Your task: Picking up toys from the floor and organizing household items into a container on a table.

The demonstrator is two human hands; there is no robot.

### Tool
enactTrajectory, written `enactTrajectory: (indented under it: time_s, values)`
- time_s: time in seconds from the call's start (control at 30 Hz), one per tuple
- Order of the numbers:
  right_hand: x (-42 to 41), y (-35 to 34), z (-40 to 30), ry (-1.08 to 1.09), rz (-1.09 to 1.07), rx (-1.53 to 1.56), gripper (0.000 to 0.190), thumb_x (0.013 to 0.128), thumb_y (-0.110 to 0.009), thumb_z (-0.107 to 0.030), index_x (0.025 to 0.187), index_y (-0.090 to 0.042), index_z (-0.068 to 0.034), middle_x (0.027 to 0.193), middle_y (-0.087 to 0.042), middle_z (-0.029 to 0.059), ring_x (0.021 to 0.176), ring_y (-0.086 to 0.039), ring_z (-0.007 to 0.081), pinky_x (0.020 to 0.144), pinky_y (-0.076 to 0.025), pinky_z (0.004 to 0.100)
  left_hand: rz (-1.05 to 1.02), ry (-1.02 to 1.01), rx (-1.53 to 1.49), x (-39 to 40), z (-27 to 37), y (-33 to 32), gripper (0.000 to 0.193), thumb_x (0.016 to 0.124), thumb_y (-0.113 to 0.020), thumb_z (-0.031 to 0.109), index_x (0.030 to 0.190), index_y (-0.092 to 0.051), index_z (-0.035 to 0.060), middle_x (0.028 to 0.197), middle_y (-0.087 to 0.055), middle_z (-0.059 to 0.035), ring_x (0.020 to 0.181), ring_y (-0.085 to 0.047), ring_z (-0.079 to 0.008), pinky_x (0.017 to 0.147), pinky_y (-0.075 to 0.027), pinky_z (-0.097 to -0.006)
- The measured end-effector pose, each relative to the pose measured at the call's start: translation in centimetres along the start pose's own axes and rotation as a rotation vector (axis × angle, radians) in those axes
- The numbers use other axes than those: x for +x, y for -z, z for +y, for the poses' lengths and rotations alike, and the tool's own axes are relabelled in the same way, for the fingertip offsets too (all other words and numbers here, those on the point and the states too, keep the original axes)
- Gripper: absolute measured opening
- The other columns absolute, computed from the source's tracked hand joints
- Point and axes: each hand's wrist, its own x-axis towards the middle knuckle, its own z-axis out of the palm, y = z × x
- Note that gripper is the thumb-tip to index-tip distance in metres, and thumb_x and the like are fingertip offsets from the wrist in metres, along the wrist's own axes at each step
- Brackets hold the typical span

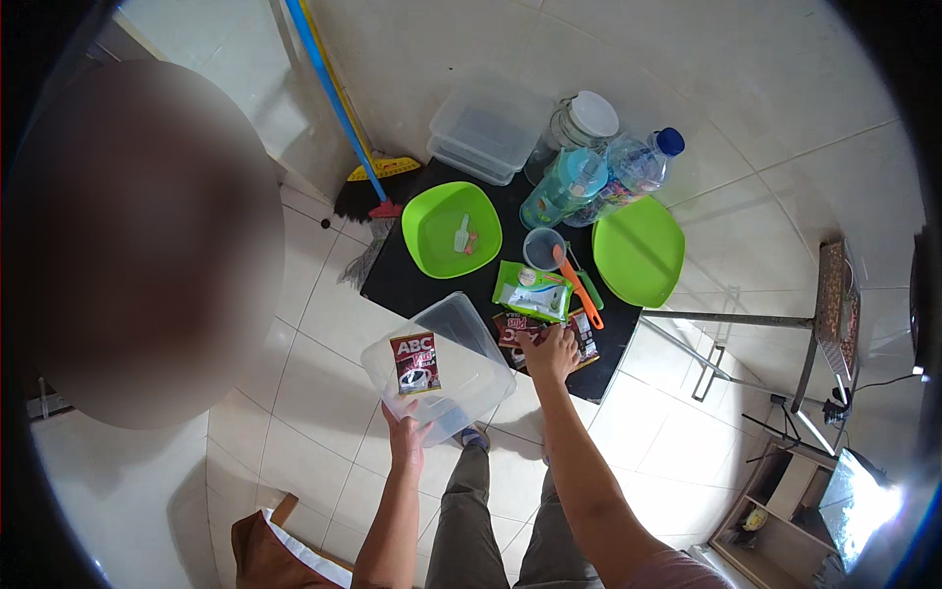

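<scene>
My left hand [406,434] holds a clear plastic container [471,394] by its near edge, off the front left of the black table. An ABC Plus coffee sachet [415,363] lies in the container. My right hand [550,353] reaches onto several dark red coffee sachets [586,339] near the table's front edge; its fingertips touch them, but whether they grip one is unclear. Just behind the sachets sits a green and white wipes packet [533,290]. An orange-handled utensil [581,291], a green-handled tool [589,288] and a small clear cup [544,249] are beside it.
On the black table [471,293] are a green bowl [452,230] with small utensils, green plates [638,252], stacked clear containers [489,125], a lidded glass jar [589,118], a teal bottle [563,188] and a large plastic bottle [640,166]. A broom [331,88] leans at the left. Metal bars stand at the right.
</scene>
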Motion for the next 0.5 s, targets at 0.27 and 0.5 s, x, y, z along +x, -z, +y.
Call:
enactTrajectory:
  time_s: [0.27,0.5]
  values:
    - [1.5,0.6,4.6,-0.015,-0.051,0.242,0.034,0.068,-0.065,-0.041,0.079,-0.058,-0.009,0.081,-0.061,0.0072,0.080,-0.058,0.0270,0.075,-0.042,0.0421,-0.016,0.043,0.015,0.3,0.6,0.7,0.077,0.066,-0.043,0.008,0.135,-0.013,0.0257,0.131,-0.027,-0.0053,0.119,-0.034,-0.0235,0.088,-0.033,-0.0606]
    - [-0.4,0.1,0.6,-0.008,-0.052,-0.131,0.044,0.064,-0.065,-0.052,0.079,-0.061,-0.011,0.096,-0.061,0.0081,0.098,-0.053,0.0261,0.083,-0.038,0.0420,-0.021,0.046,0.064,0.2,0.4,0.7,0.066,0.077,-0.038,0.005,0.134,-0.012,0.0245,0.129,-0.031,-0.0048,0.117,-0.037,-0.0207,0.085,-0.043,-0.0482]
